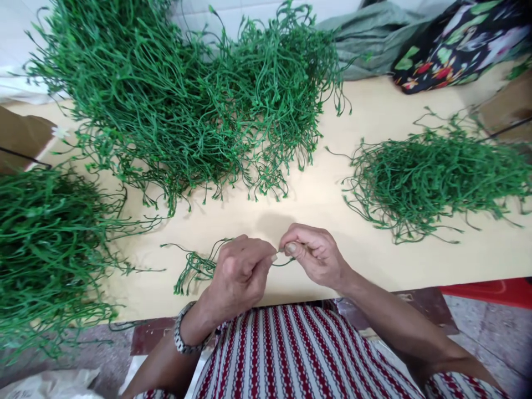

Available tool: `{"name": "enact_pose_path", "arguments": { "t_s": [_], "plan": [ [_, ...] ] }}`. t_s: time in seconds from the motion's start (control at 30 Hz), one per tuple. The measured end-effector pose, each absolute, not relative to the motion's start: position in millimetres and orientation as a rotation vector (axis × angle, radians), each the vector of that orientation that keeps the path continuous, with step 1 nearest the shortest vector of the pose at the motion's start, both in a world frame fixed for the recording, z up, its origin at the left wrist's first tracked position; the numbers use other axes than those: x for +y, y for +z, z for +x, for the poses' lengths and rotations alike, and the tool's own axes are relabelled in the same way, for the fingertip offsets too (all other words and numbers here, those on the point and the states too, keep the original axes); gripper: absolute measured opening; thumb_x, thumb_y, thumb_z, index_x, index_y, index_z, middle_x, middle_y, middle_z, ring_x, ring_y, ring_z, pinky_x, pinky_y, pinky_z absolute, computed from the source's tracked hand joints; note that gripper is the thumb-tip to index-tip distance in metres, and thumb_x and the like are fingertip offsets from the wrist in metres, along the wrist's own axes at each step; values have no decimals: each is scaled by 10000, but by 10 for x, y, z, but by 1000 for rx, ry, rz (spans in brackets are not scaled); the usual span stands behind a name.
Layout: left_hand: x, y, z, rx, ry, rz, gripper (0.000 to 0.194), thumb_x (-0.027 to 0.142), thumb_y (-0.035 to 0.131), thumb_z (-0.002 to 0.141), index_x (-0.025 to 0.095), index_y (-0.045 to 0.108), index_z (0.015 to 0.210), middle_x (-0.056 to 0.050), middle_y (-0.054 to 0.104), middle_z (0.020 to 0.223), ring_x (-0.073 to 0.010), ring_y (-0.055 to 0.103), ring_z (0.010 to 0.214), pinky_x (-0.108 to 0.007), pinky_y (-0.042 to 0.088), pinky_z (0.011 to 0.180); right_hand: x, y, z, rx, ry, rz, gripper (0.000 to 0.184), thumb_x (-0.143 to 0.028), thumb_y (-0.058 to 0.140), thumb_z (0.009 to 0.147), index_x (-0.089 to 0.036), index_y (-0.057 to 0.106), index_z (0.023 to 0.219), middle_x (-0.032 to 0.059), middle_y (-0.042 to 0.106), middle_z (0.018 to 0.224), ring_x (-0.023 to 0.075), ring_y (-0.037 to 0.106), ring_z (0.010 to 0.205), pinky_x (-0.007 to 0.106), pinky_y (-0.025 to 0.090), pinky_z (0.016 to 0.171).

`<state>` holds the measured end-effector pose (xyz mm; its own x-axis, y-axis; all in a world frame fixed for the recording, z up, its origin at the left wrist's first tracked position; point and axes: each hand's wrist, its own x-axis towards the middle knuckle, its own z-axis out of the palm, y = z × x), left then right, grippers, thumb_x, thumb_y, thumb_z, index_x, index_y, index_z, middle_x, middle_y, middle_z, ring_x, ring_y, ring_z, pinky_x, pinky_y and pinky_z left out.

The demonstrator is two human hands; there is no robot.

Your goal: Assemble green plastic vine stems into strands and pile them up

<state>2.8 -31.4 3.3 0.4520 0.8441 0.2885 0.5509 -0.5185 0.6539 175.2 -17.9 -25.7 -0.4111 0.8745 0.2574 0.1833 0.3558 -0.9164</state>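
Observation:
My left hand [243, 271], with a bracelet on its wrist, is closed in a pinch over the near part of the table. Close beside it, my right hand [313, 256] pinches with thumb and forefinger, and the fingertips of both almost meet. A thin green plastic-looking stem [283, 264] curves between the two hands. Whatever else lies between the fingertips is too small to make out. Just left of my left hand is a small bunch of green stems [193, 269]; its right end is hidden behind that hand, and I cannot tell if the hand holds it.
A large heap of green stems [178, 105] covers the back of the pale table [332, 205]. Other piles lie at the left [45, 244] and at the right [436, 177]. Cardboard pieces [25, 136] stand at both sides. A floral cloth [461, 47] rests at the back right.

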Motion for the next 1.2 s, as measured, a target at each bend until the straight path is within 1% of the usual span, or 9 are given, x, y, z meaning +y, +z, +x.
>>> {"name": "enact_pose_path", "arguments": {
  "t_s": [0.17, 0.27, 0.4, 0.57, 0.7, 0.8, 0.97, 1.1, 1.2],
  "plan": [
    [-292, 26, 15, 1180, 800, 2138, 172, 129, 451, 821, 155, 564, 694, 4, 573, 569, -103, 492, 534, -237, 369, 553, -185, -269, 1776, -1826, 1162, -960, 206, -269, 412, 895, -148, 539, 787, -7, 480, 641, 90, 444, 573, 212, 351, 536],
    [-273, 30, -9, 1196, 754, 2064, 170, 141, 459, 821, 148, 579, 702, 3, 571, 573, -99, 493, 530, -223, 366, 535, -174, -285, 1805, -1803, 1356, -941, 219, -320, 413, 901, -151, 525, 819, -7, 484, 670, 89, 438, 594, 209, 353, 543],
    [-249, 34, -31, 1180, 741, 2042, 161, 151, 464, 821, 142, 593, 726, -6, 593, 599, -102, 506, 551, -218, 374, 543, -137, -289, 1849, -1737, 1652, -839, 250, -376, 433, 891, -147, 511, 831, 7, 513, 720, 97, 479, 662, 219, 387, 604],
    [-233, 14, -28, 1166, 760, 2062, 156, 148, 472, 818, 136, 596, 723, -3, 583, 583, -100, 495, 541, -217, 365, 535, -98, -300, 1879, -1727, 1718, -818, 197, -336, 499, 857, -144, 543, 844, 8, 511, 736, 95, 462, 665, 217, 370, 605],
    [-231, -3, -16, 1156, 754, 2102, 159, 147, 466, 819, 139, 591, 722, -4, 585, 583, -103, 494, 540, -223, 365, 539, -71, -308, 1880, -1783, 1611, -829, 112, -253, 526, 834, -148, 566, 824, -5, 512, 718, 81, 449, 621, 199, 351, 567],
    [-236, -22, 4, 1157, 749, 2150, 176, 136, 448, 816, 138, 584, 705, -14, 593, 593, -112, 501, 550, -231, 366, 545, -63, -293, 1863, -1862, 1423, -904, 53, -180, 536, 814, -152, 572, 787, -11, 508, 693, 79, 451, 603, 194, 344, 550],
    [-246, -68, 65, 1244, 687, 2190, 182, 133, 433, 808, 140, 581, 703, 0, 542, 547, -118, 473, 523, -239, 342, 524, -93, -268, 1798, -1913, 1102, -1007, 86, -130, 523, 804, -149, 580, 742, 4, 512, 665, 98, 471, 609, 209, 354, 551],
    [-257, -42, 47, 1308, 694, 2169, 187, 151, 431, 821, 151, 570, 697, -4, 564, 575, -125, 502, 556, -241, 356, 553, -74, -266, 1817, -1845, 965, -1028, 101, -143, 512, 805, -148, 578, 727, 14, 526, 651, 110, 492, 610, 216, 373, 555],
    [-248, 4, -25, 1350, 760, 2074, 199, 171, 435, 829, 161, 554, 671, 6, 562, 578, -111, 518, 549, -215, 363, 542, 9, -224, 1918, -1690, 774, -1179, 127, -136, 482, 811, -160, 544, 702, 8, 516, 649, 111, 495, 609, 214, 378, 552]
  ]
}}
